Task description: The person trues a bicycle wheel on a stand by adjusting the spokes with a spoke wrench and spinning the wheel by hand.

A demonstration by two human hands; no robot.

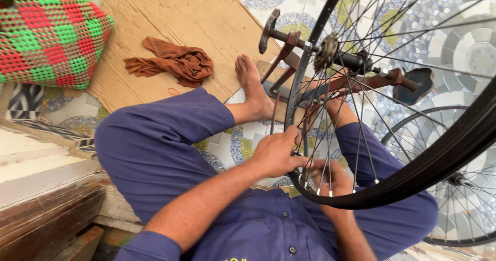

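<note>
A black bicycle wheel (pixel 439 155) with thin spokes stands upright in a rusty red truing stand (pixel 289 52) between my legs. Its hub (pixel 330 52) sits on the stand's axle. My left hand (pixel 276 152) grips the near part of the rim, fingers curled around it. Behind the spokes, my right hand (pixel 333 178) is closed at a spoke close to the rim; it is blurred and what it holds is hidden. My bare foot (pixel 253 88) rests on the floor by the stand's base.
A brown rag (pixel 178 62) lies on a cardboard sheet (pixel 170 18) ahead. A red and green woven bag (pixel 49 31) is at upper left. A wooden step (pixel 46 188) is on my left. A second wheel (pixel 460 188) lies on the patterned tile floor at right.
</note>
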